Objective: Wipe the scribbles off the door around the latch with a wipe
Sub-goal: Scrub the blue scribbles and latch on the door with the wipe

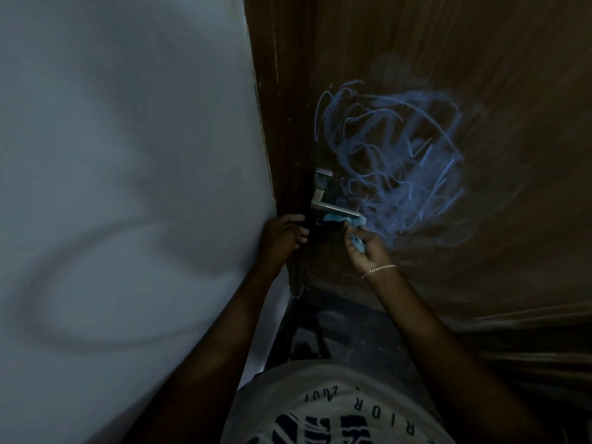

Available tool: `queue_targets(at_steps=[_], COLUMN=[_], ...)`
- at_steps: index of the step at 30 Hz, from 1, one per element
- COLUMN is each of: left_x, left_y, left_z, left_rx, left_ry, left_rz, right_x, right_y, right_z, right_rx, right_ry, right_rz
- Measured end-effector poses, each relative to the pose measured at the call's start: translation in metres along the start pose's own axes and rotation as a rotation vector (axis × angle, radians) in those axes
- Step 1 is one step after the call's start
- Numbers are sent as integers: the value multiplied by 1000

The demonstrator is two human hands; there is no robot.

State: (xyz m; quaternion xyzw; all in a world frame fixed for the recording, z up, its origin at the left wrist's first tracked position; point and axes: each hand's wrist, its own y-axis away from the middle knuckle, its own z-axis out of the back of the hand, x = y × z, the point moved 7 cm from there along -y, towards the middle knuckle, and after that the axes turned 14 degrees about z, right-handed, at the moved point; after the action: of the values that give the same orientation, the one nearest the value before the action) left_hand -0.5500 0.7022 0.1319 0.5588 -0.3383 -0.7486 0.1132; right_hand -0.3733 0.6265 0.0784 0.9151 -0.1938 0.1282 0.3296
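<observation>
Head view: wipe (358, 221) in right hand (368, 251), just beneath latch (333, 208).

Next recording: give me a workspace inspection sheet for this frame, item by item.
Surface: brown door; blue scribbles dense above and right of the lever handle, largely unwiped.
Job's things: blue wipe, bunched, just under the handle.
Clutter: nothing seen.
Grippers: left hand grips the door edge; right hand pinches the wipe; bracelet on that wrist.
Cables: nothing seen.
Surroundings: pale wall at left; dark floor below; light is dim.
</observation>
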Motion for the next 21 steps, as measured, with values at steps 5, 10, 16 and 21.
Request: queue_targets(at_steps=[5,10,16,21], left_x=[-4,-7,-8,-14], left_y=[0,-1,-2,2], left_z=[-1,-3,-3,-6], left_rx=[-6,6,9,12], left_ry=[2,10,15,20], left_rz=[-23,-23,-31,-45], right_x=[22,52,83,23], right_y=[7,20,59,70], right_z=[8,-15,-90,-153], right_rx=[-17,94,487,697], right_ry=[14,423,1267,1992], right_rz=[44,228,987,1638])
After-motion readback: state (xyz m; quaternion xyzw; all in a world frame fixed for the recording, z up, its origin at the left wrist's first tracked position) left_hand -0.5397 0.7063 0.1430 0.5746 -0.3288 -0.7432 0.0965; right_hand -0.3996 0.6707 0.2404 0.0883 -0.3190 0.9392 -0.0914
